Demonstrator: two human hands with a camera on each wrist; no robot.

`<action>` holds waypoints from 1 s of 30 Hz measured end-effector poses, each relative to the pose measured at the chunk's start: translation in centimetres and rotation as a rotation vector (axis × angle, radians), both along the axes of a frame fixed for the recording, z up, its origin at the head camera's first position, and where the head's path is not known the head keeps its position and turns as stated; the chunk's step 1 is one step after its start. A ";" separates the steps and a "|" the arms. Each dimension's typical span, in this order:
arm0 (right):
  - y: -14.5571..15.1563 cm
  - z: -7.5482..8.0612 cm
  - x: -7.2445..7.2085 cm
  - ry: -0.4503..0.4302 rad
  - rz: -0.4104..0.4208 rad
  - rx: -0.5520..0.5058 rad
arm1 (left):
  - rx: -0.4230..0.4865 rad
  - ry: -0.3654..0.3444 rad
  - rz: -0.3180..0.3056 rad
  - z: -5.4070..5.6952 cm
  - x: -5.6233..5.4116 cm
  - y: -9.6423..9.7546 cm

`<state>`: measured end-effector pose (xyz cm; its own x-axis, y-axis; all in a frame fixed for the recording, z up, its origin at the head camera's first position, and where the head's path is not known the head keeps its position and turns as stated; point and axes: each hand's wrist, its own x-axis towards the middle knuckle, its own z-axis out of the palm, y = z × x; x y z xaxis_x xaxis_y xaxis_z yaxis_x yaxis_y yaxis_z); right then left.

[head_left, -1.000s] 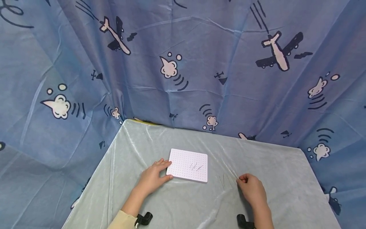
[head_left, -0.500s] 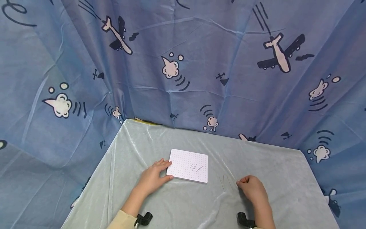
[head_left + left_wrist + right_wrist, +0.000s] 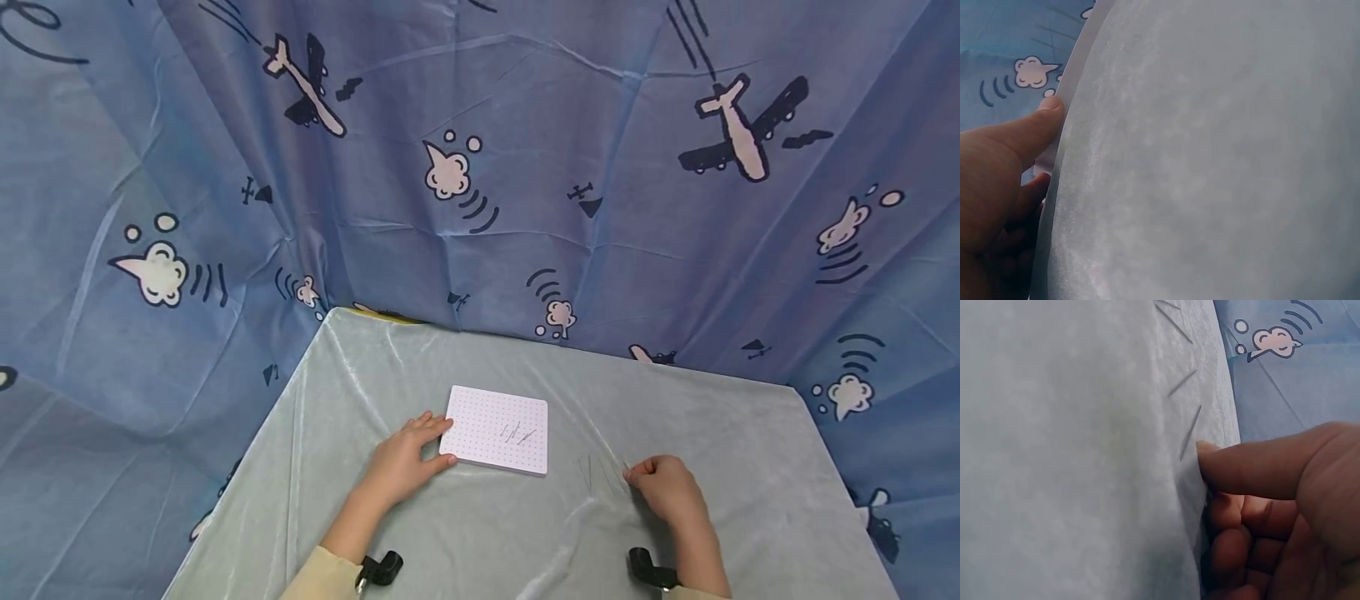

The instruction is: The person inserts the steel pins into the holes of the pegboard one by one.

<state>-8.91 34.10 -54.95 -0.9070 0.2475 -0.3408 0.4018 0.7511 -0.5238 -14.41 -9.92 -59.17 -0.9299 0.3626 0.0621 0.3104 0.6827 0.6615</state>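
Observation:
A white, round-cornered board with rows of small dots lies on the cloth in the head view. Several thin dark needle-like pieces show on its right part; whether they lie or stand in it is unclear. My left hand rests at the board's left end, fingers straight, forefinger and thumb touching it. Further right, more thin needle-like pieces lie apart on the cloth. My right hand has thumb and forefinger together beside the nearest thin needle-like piece; whether they pinch one is not visible.
Pale grey-green velvety cloth with creases covers the table. A blue curtain printed with planes and clouds hangs behind and at both sides. Black wrist mounts sit at both wrists.
The view has shifted slightly. My right hand stays almost in place, with a small movement at the fingertips. The left hand and the board keep their positions.

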 end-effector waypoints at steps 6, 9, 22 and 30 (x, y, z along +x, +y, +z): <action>-0.5 -0.2 0.4 0.043 -0.002 0.001 | -0.010 0.004 -0.002 0.1 0.0 0.0; -0.8 -0.4 0.6 0.090 -0.021 -0.006 | -0.016 0.010 0.000 0.1 -0.1 0.0; -2.8 0.1 0.3 0.235 -0.006 -0.038 | -0.010 0.012 0.000 -0.1 -0.1 -0.1; -5.1 0.5 -0.4 0.333 -0.026 -0.177 | -0.005 0.011 -0.001 0.0 -0.1 -0.1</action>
